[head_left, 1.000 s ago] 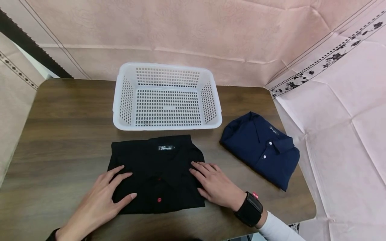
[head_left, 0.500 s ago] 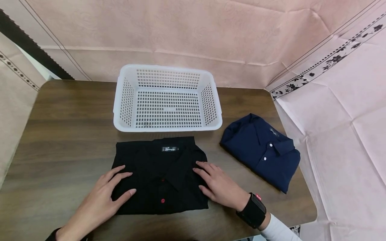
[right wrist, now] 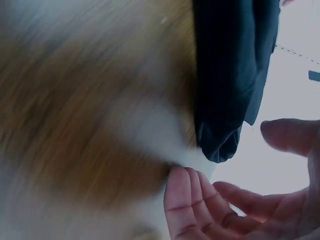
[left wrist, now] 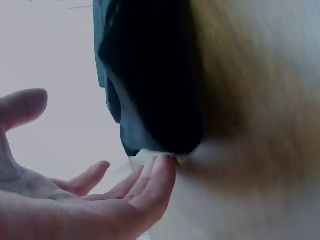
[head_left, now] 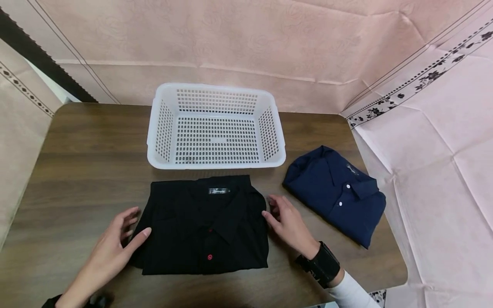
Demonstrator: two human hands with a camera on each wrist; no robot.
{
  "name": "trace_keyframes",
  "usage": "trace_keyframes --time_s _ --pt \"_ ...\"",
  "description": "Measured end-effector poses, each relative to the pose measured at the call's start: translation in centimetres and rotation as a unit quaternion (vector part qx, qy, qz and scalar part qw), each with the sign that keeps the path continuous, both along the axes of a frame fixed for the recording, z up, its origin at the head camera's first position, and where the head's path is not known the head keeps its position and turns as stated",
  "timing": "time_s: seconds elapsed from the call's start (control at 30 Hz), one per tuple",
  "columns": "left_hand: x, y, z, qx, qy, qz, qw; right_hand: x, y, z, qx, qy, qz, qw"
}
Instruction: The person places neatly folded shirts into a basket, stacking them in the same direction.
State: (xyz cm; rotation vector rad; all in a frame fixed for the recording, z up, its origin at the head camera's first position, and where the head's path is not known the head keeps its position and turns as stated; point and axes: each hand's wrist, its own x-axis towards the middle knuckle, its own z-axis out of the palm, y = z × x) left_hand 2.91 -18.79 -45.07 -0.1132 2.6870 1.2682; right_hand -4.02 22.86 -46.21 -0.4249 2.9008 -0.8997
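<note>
A folded black shirt [head_left: 185,226] with red buttons and a collar label lies on the wooden table in the head view. My left hand [head_left: 109,241] is at its left edge, thumb extended over the cloth and fingers beside it on the table side. In the left wrist view the fingertips [left wrist: 165,162] are right at the lower edge of the black cloth. On the opposite side my right hand [head_left: 289,224] has its thumb tip at the shirt's right edge. The right wrist view shows its fingers [right wrist: 177,192] loosely bent, just short of the cloth, gripping nothing.
Behind the black shirt stands a white perforated plastic basket [head_left: 283,149] with nothing in it. A folded navy shirt [head_left: 331,188] with white buttons lies to the right, near the table's right edge. Pale patterned cloth [head_left: 231,42] hangs along the back and sides.
Both hands have lifted off the top of the black shirt and moved outward to its left and right edges. Earlier, the shirt shifted slightly to the right.
</note>
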Motion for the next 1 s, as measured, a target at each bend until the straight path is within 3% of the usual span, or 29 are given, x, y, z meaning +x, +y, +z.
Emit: trace_keyframes --time_s 0.1,0.23,0.47,0.77,1.0 --pt "0.0 0.0 0.0 0.026 -0.017 0.002 0.9995 -0.1 -0.4 0.2 -0.027 -0.049 -0.038 0.9977" --pt "-0.3 0.2 0.0 0.087 -0.065 0.001 0.9941 -0.1 -1.0 0.5 -0.064 -0.096 -0.067 0.9910" --pt "-0.6 0.7 0.2 0.176 -0.168 0.007 0.9700 0.0 -1.9 0.7 -0.104 -0.152 -0.088 0.9789" --pt "-2.0 1.4 0.4 0.284 -0.277 0.008 0.9180 0.1 -3.3 1.0 -0.123 -0.200 -0.065 0.9698" --pt "-2.2 2.2 0.1 0.365 -0.315 -0.005 0.8763 0.1 -4.2 1.0 -0.165 -0.258 -0.023 0.9517"
